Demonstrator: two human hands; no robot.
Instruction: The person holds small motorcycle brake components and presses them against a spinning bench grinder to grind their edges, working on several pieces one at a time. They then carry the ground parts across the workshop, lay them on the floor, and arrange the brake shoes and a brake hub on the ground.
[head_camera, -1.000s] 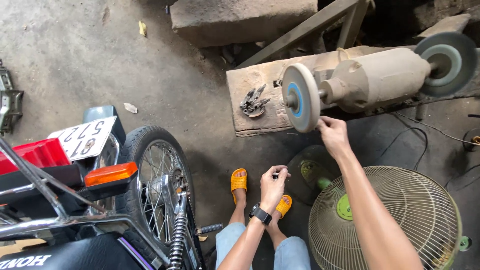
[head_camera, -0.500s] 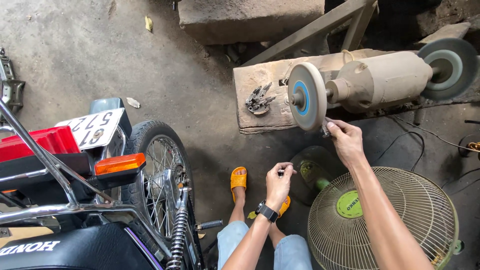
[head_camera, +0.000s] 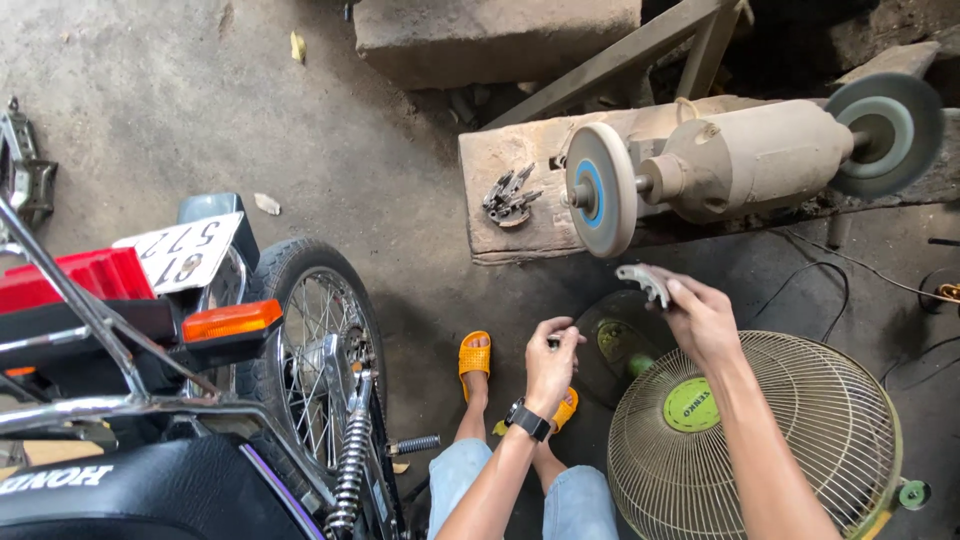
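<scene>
Right hand grip clenched on small grey metal part, just below grinding wheel, not touching it. Left hand pinches something tiny, mostly hidden by fingers; identity unclear

Off to my left, the white number plate hangs at the tail of the motorcycle, a tilted rectangle with dark characters, sitting just above the rear tyre and beside the red tail light. Lower left, a strip of white lettering runs along the black seat edge. Under my right forearm, the round green badge sits at the hub of the fan grille, with small dark print on it (too fine to matter here). On the grinding wheel, a blue round label rings the centre, pale disc around it.
</scene>
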